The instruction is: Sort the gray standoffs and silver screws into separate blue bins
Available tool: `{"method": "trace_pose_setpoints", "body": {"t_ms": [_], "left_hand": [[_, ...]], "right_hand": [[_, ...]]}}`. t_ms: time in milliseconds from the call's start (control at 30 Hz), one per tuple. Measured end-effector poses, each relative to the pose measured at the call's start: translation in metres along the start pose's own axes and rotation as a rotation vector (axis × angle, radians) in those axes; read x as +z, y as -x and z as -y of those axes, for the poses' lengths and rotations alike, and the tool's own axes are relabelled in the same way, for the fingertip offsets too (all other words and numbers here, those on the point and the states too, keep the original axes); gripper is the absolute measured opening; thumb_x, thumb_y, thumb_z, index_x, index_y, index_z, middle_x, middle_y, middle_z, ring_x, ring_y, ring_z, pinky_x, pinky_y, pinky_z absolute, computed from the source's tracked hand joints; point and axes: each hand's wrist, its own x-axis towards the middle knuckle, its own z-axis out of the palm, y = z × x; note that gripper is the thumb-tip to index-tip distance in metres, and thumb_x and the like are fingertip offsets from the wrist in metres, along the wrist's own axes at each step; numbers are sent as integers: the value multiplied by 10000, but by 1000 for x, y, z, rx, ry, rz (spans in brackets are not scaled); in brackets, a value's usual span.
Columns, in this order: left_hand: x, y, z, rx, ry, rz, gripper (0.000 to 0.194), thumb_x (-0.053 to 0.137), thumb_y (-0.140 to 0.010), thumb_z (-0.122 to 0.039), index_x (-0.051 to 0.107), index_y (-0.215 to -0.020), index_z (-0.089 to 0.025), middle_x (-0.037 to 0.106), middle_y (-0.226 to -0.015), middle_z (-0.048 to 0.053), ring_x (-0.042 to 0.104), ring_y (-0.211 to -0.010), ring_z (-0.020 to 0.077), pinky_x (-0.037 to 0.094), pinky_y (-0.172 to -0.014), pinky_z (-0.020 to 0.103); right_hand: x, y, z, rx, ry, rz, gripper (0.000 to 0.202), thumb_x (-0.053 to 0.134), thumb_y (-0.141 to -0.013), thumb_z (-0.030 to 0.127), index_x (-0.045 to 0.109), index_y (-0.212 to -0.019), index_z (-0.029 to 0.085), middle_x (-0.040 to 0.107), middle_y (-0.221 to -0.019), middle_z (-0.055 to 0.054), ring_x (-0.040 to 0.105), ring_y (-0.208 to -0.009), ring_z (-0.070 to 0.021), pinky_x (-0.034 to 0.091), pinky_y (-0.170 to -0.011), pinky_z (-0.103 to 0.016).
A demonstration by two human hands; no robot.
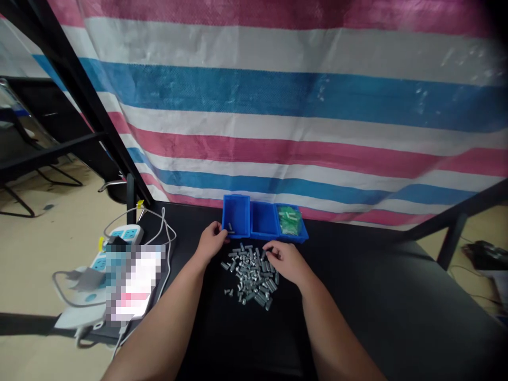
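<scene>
A loose pile of small silvery metal bolts and sleeve-like pieces (254, 275) lies on the black tabletop. Behind it stand three joined blue bins, and a few small metal pieces lie in the left bin (236, 209). My left hand (212, 242) is beside that bin's front left corner, its fingers curled together; whatever they pinch is too small to make out. At the pile's upper right edge, my right hand (286, 260) has thumb and forefinger closed near a metal piece; what sits between the fingertips is unclear.
The middle bin (264, 218) adjoins the right bin (304, 231), which holds a green packet (289, 221). A power strip (127, 233), cables and a blurred phone (137, 283) lie left. Striped sheeting (278, 121) hangs behind the table (357, 296); black frame bars flank it.
</scene>
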Motion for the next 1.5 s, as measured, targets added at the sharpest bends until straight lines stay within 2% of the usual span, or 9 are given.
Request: {"method": "trace_pose_setpoints", "body": {"t_ms": [200,500,733,933,1067,1133,1200,1333,1500], "left_hand": [[0,0,0,-15,29,9,166,620,-713,-260,477,-749,-185,543,-687,-34,654,-625,140,569,-613,250],[1,1,-3,-30,31,12,184,618,-727,-260,454,-753,-183,549,-696,-31,663,-632,139,561,-614,240],[0,0,-1,-5,2,17,165,614,-732,-261,469,-759,-186,558,-695,-27,675,-639,151,542,-601,233],[1,2,-5,-15,-12,20,165,600,-736,-258,451,-749,-188,555,-679,-31,680,-640,161,539,-612,241],[1,2,-6,-14,-24,16,166,600,-730,-260,452,-755,-191,560,-670,-31,681,-643,168,531,-598,237],[1,2,-6,-8,-16,16,169,603,-730,-264,452,-757,-192,571,-668,-28,683,-643,171,536,-603,244],[1,2,-6,-16,-17,20,166,603,-731,-264,455,-760,-193,582,-660,-25,685,-641,176,537,-606,247],[0,2,-5,-17,-28,21,152,597,-739,-264,464,-760,-193,582,-664,-27,686,-637,170,533,-601,238],[0,1,-2,-17,14,15,172,615,-725,-277,468,-748,-191,554,-685,-35,662,-630,144,542,-606,234]], "right_hand": [[-2,0,-6,45,90,104,375,598,-805,157,729,-1145,248,674,-738,16,562,-599,-120,386,-594,-236],[-4,1,3,12,174,11,130,615,-833,182,696,-919,238,664,-812,-10,593,-716,-160,402,-655,-265],[0,4,20,-100,-160,-27,125,601,-881,244,643,-995,215,622,-781,-3,556,-623,-130,438,-584,-240],[14,0,23,-114,-345,41,80,657,-856,260,626,-818,196,544,-634,36,505,-551,-102,413,-534,-220],[30,-8,29,-61,-670,-115,353,725,-832,360,642,-1141,209,709,-992,-68,685,-826,-179,562,-726,-301],[34,-10,33,-60,-729,-118,546,751,-811,360,572,-1311,232,677,-1210,-114,689,-983,-212,576,-812,-349],[34,-9,34,-64,-644,-98,501,731,-828,350,598,-1294,224,699,-1161,-111,694,-929,-205,574,-766,-335],[20,-4,24,-72,-303,-163,173,628,-890,304,711,-995,195,681,-760,-27,609,-641,-145,471,-590,-263],[-1,0,3,-7,-24,-23,192,617,-843,239,728,-998,209,627,-662,16,515,-547,-121,387,-555,-259]]}}
